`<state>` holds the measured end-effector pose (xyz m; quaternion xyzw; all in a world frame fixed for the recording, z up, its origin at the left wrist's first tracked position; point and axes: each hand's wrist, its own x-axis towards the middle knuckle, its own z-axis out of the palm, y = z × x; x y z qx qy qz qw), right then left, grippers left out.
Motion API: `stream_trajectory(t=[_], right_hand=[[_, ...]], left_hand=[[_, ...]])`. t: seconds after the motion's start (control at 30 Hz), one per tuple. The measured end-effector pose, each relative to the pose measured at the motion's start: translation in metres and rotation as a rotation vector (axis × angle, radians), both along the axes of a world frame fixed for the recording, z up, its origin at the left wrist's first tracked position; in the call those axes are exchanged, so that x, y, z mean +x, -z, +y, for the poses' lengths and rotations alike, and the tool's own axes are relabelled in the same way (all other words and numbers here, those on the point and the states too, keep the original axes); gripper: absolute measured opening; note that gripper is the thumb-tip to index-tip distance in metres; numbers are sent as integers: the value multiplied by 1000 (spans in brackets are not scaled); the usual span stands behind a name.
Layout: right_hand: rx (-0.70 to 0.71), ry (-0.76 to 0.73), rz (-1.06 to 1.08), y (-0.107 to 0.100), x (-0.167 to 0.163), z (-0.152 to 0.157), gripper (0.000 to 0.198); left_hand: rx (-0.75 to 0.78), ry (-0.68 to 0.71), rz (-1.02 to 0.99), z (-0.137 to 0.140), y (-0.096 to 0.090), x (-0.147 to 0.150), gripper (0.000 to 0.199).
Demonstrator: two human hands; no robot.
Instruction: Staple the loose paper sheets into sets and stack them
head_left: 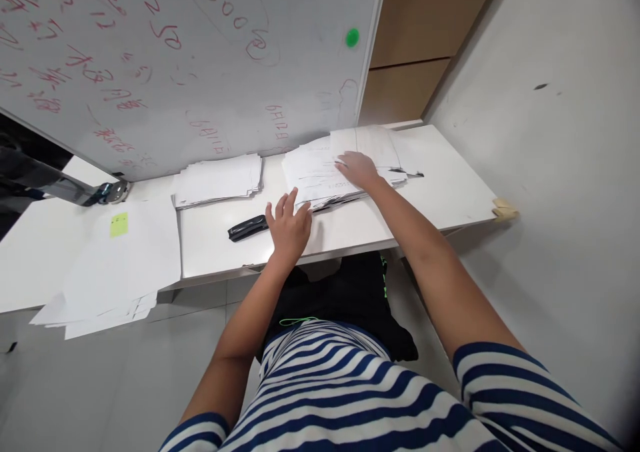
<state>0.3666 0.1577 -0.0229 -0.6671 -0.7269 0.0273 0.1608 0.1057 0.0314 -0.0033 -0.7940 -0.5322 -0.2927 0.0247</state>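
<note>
My right hand [359,170] lies over a stack of paper sheets [313,172] on the white table, its fingers stretched out to the left. Around and behind it, a top sheet [373,142] is slightly blurred and sits askew on the stack. My left hand [290,225] is open, fingers spread, near the stack's front left corner. Just left of that hand lies a black stapler [247,228], its right end partly hidden by the fingers. Whether my left fingertips touch the stapler or paper, I cannot tell.
Another paper stack [217,179] rests at the table's back. Farther left, loose papers [120,272] with a yellow-green sticky note [119,225] overhang the front edge. A whiteboard [300,52] with red writing stands behind. Tan padding [504,210] covers the table's right corner beside a wall [560,145].
</note>
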Motion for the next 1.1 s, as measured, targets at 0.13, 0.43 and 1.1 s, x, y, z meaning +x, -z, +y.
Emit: stream_trajectory(t=[0.13, 0.43, 1.1], right_hand=[[-36, 22, -9, -3, -5, -1, 47], [-66, -47, -47, -10, -5, -23, 47], [-73, 61, -55, -2, 6, 20, 53]], left_hand=[[-86, 110, 108, 34, 15, 14, 66], [38, 218, 80, 38, 48, 47, 32], [-16, 253, 67, -18, 54, -6, 18]])
